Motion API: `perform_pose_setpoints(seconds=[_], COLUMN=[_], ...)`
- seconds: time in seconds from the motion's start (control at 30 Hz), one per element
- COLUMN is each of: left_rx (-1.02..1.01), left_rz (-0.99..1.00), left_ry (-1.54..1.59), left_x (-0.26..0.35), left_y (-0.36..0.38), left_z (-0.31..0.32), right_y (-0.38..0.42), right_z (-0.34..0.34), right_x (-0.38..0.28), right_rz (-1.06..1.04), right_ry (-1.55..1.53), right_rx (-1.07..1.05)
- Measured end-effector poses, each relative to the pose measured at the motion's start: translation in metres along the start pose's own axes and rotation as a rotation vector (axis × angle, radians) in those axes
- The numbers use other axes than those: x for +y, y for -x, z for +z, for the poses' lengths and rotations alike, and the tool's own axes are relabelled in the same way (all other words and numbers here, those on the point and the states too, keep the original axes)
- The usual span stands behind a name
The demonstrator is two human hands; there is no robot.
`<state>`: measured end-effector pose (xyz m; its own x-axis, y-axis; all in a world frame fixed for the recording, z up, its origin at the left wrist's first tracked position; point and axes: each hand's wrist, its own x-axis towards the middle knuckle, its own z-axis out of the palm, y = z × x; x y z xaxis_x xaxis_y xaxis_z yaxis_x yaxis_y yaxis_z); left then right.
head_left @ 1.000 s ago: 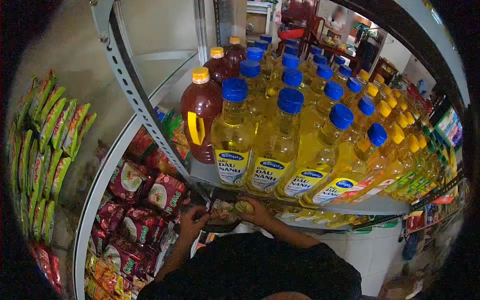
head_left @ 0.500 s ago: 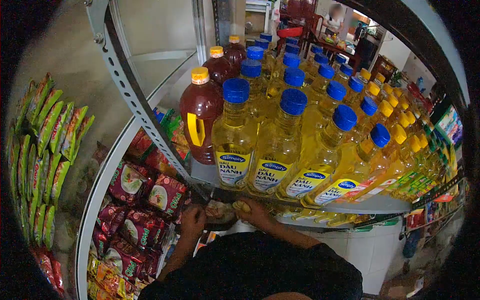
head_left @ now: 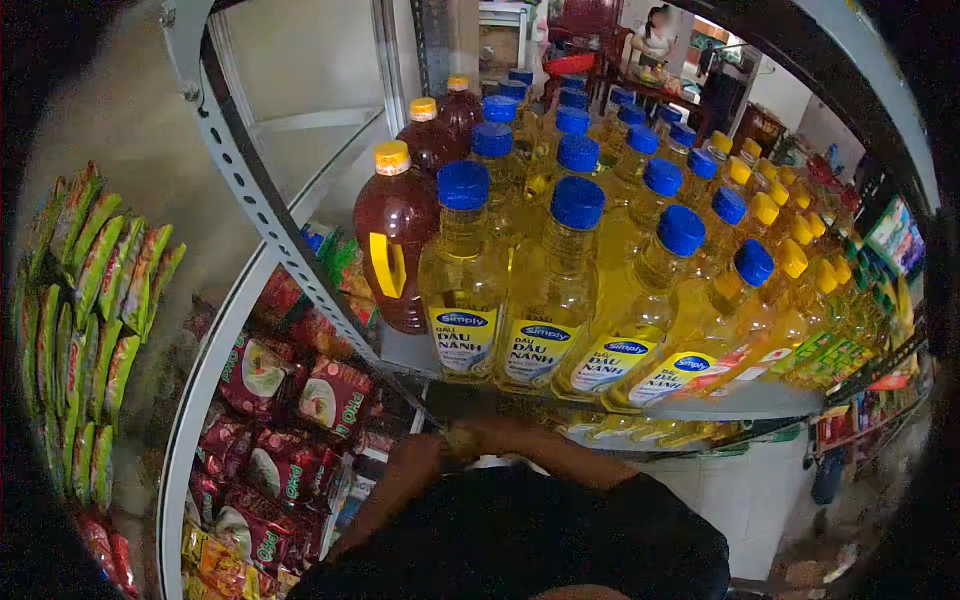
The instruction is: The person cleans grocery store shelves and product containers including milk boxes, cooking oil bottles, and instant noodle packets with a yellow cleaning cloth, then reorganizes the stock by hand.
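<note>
My left hand (head_left: 428, 455) and my right hand (head_left: 495, 436) are close together in front of my body, just below the front edge of the upper shelf (head_left: 480, 387). Shadow and blur cover their fingers. Between them a small yellowish patch (head_left: 460, 438) shows, too dark to name, and my right hand seems closed around it. Just above stand clear bottles of yellow oil (head_left: 545, 340) with blue caps and Simply labels. To the left of my hands lie purple noodle packets (head_left: 335, 395).
Large dark-red bottles (head_left: 395, 250) with yellow caps stand at the shelf's left end. A perforated metal post (head_left: 270, 225) rises beside them. Green packets (head_left: 100, 290) hang at far left. Yellow-capped bottles (head_left: 790, 258) fill the right. A person (head_left: 652, 40) stands in the background.
My hands have drawn together and moved slightly lower. The pale packet that showed between them is now hidden. The view has shifted a little, and the person behind has moved slightly.
</note>
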<state>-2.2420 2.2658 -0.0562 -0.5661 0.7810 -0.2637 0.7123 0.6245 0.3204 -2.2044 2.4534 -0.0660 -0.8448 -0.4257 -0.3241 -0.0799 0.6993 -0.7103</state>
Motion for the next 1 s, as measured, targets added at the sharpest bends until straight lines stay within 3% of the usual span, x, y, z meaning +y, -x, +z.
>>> perform_pose_setpoints(seconds=[0.1,0.17,0.27,0.37,0.47,0.57,0.67,0.8,0.87,1.0], left_rx=[0.087,0.129,0.204,0.271,0.292,0.373,0.271,0.359,0.448,0.345], left_rz=[0.067,0.082,0.068,0.122,0.136,0.164,0.067,0.083,0.147,0.039], left_ry=[0.089,0.144,0.357,0.397,0.407,0.413,0.404,0.298,0.255,0.46], left_x=[-0.004,-0.007,-0.006,-0.012,-0.018,-0.027,-0.02,-0.02,-0.02,-0.021], left_y=[0.007,0.009,0.017,0.022,0.02,0.017,0.018,0.017,0.014,0.017], left_z=[0.012,0.013,0.002,-0.006,0.003,0.021,0.01,0.017,0.023,0.021], right_y=[0.025,0.012,0.027,0.024,0.012,0.022,0.009,0.017,0.013,0.007], right_z=[-0.02,0.005,-0.007,-0.001,0.025,0.018,0.027,0.009,0.011,0.028], right_x=[-0.035,-0.006,-0.014,0.004,0.05,0.026,0.05,0.016,0.024,0.06], right_rz=[0.041,-0.033,-0.049,0.046,-0.075,-0.135,-0.09,-0.063,-0.09,0.031], right_ry=[-0.008,0.084,0.136,0.033,0.184,0.423,0.25,0.441,0.527,0.245], right_rx=[-0.142,-0.079,-0.04,-0.032,0.042,0.233,0.117,0.212,0.153,0.085])
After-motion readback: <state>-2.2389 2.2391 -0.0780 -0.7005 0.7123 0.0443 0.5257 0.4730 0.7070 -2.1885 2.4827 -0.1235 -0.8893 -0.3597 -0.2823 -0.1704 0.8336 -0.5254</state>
